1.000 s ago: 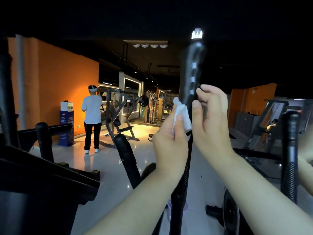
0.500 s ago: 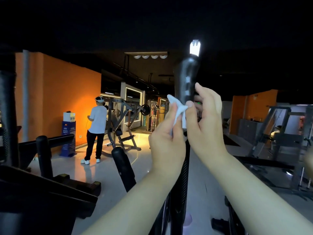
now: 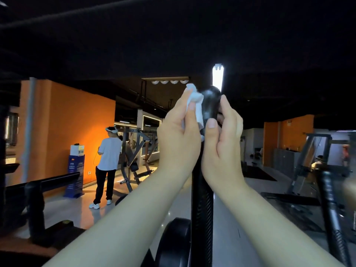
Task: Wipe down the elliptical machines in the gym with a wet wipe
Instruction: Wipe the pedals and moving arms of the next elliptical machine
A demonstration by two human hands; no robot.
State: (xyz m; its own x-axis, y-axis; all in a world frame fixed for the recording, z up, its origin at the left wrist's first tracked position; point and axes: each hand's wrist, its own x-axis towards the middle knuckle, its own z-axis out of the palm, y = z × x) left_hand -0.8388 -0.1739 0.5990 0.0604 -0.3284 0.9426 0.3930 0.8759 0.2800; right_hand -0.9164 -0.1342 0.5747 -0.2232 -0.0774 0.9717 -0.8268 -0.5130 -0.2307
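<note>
**Wiping near the top of the elliptical handle (image 3: 211, 102)**

Pinching a white wet wipe (image 3: 195, 102) in the left grip (image 3: 179, 135), thumb and fingers closing on it, and pressing it against the left side of the black upright handle, just below its rounded top. Wrapping the right grip (image 3: 223, 143) round the same handle from the right, thumb lying on the near face, fingers curling behind. Sharing the gym floor with a person in a white shirt (image 3: 108, 157), well apart, near the orange wall (image 3: 67, 122).
</note>
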